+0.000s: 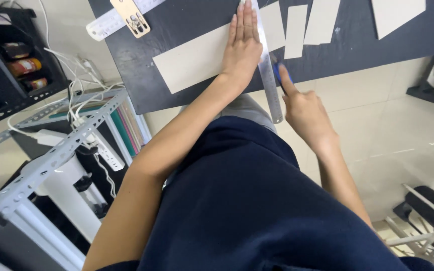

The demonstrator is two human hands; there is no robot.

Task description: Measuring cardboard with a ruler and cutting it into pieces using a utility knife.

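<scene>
My left hand (242, 47) lay flat, fingers together, pinning the metal ruler (268, 75) onto the grey cardboard sheet (192, 60) on the black table (141, 75). My right hand (305, 108) was clamped on a blue cutter (279, 72) beside the ruler's edge. The card looked light, stiff and prone to sliding; pressing near the cut line seemed best.

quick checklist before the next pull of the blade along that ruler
1. Left hand lies flat on the metal ruler and grey card: ok.
2. Left fingertips are clear of the cutting edge: cannot tell, they sit close.
3. Right hand grips the blue knife against the ruler's right edge: ok.
4. Card lies on the dark mat: ok.
5. Ruler end overhangs the mat's near edge: not ok.
6. Cut strips lie apart from the ruler: ok.
</scene>
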